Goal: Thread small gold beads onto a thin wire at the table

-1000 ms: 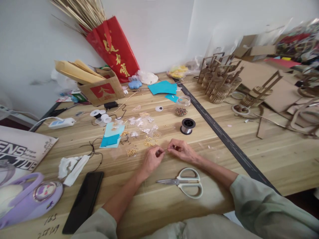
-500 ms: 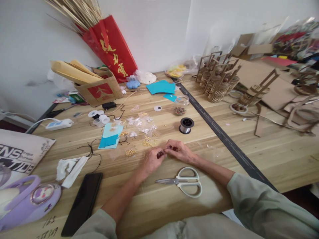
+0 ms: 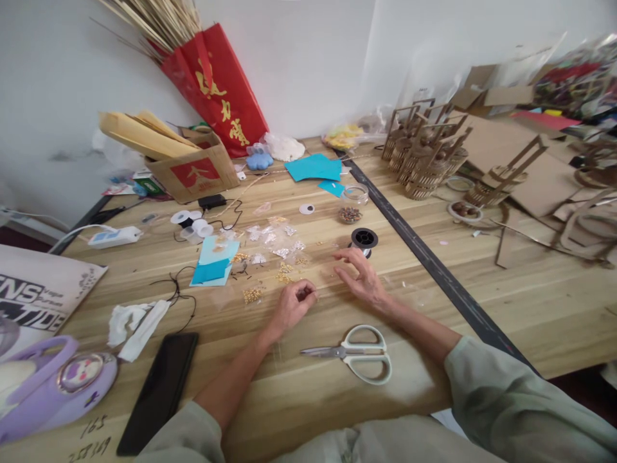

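My left hand (image 3: 295, 305) is closed in a pinch above the table, its fingertips pressed together on something too small to make out. Apart from it, my right hand (image 3: 359, 276) has its fingers spread, with nothing visible in them. Just beyond the right hand stands a black spool of clear thread (image 3: 363, 240), its lower part partly covered by the fingers. Scissors with white handles (image 3: 354, 352) lie nearer to me, blades pointing left. Gold beads (image 3: 252, 295) and small bags of silver pieces (image 3: 281, 239) are scattered beyond my left hand.
A glass dish of brown beads (image 3: 349, 215) sits behind the spool. Turquoise cards (image 3: 212, 262), a black phone (image 3: 159, 392) and a tissue (image 3: 139, 328) lie leftward. Bamboo baskets (image 3: 424, 161) crowd the back right; a red bag (image 3: 216, 90) leans on the wall.
My right hand has parted from the left, moving right and away from me toward the spool, and its fingers have opened. My left hand stays pinched in nearly the same place.
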`<state>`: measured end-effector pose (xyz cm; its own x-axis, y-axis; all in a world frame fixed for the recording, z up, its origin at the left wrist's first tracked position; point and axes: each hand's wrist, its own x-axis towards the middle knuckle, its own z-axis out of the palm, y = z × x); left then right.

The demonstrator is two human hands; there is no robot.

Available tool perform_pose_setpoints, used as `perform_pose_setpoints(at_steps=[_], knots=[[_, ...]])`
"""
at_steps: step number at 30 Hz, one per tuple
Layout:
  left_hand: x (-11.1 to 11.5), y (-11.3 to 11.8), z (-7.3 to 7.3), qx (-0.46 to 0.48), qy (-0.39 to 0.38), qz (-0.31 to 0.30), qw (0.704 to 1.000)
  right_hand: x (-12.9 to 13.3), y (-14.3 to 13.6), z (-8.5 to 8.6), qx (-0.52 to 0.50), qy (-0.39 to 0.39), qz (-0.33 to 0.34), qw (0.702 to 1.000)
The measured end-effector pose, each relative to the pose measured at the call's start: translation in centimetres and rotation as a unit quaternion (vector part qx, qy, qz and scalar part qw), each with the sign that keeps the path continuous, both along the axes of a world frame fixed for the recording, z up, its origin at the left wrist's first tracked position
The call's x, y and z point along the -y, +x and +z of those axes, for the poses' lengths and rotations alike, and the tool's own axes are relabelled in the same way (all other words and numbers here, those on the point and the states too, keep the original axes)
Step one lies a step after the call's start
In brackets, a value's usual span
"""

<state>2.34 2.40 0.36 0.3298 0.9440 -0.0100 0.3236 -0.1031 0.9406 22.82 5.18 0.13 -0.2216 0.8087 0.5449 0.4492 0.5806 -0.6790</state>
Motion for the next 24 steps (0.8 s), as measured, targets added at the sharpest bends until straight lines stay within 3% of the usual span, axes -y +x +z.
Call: perform_pose_setpoints(at_steps=[5,13,24], knots=[[-0.3,-0.1,0.2,0.041,-0.032,0.004,0.999,0.4,0.1,0.8,0.013,0.061,-0.026,0.998],[-0.3,-0.1,0.2,0.046,-0.041,-0.002,0.998,1.3,-1.2,0.4,0.065,0.021,0.139,0.988],[-0.3,0.0,0.2,0.043,-0.018,-0.011,0.999,1.4,-1.6,-0.2,0.078,0.004,0.162,0.984]])
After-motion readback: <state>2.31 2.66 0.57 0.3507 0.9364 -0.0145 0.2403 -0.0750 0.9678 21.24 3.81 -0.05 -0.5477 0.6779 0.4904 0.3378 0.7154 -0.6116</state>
